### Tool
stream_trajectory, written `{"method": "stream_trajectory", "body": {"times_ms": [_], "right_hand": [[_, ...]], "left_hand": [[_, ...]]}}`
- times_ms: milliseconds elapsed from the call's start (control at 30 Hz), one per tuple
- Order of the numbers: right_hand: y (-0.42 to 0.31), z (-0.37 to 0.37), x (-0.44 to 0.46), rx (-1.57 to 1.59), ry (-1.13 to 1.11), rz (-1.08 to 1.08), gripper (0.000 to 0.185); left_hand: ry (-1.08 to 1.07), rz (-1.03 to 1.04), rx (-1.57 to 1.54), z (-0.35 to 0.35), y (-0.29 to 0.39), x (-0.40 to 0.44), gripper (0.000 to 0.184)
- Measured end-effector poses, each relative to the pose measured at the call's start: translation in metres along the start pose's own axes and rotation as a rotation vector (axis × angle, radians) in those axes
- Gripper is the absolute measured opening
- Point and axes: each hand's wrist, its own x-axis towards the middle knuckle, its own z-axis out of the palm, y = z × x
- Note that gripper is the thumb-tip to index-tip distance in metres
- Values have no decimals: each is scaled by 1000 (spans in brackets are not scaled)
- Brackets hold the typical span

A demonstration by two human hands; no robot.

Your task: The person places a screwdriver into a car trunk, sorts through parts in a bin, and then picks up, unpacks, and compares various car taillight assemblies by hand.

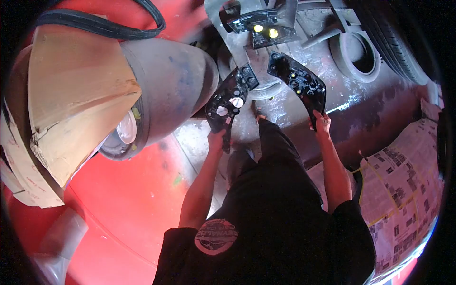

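My left hand (216,140) is closed on the lower end of a black lamp housing (223,108), whose back shows round caps, two of them pale. A second black lamp housing (304,83) hangs from my right hand's grip; my right hand (321,122) is wrapped round its lower end. The two housings are held apart, one on each side, with their upper ends tilted towards each other. Beyond them, further black lamp parts (273,37) with two yellow bulbs rest on a grey stand (223,19).
At left are a cardboard box (80,90) and a large grey drum (166,90), with a black rubber strip (104,28) above. Tyres (354,56) are at the upper right. Newspaper masking sheets (399,190) cover something at right. The floor (118,213) is partly red.
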Motion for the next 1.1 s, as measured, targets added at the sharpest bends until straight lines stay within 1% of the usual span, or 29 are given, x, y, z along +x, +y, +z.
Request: {"method": "stream_trajectory", "body": {"times_ms": [333,567,1100], "right_hand": [[8,-2,9,-3,-17,-6,20],[-3,3,1,-29,-19,-2,20],[-5,6,4,-43,-23,-1,21]], "left_hand": [[10,18,-9,-2,-2,-5,28],[14,0,14,-3,-5,-5,27],[15,-5,33,-8,-8,-13,32]]}}
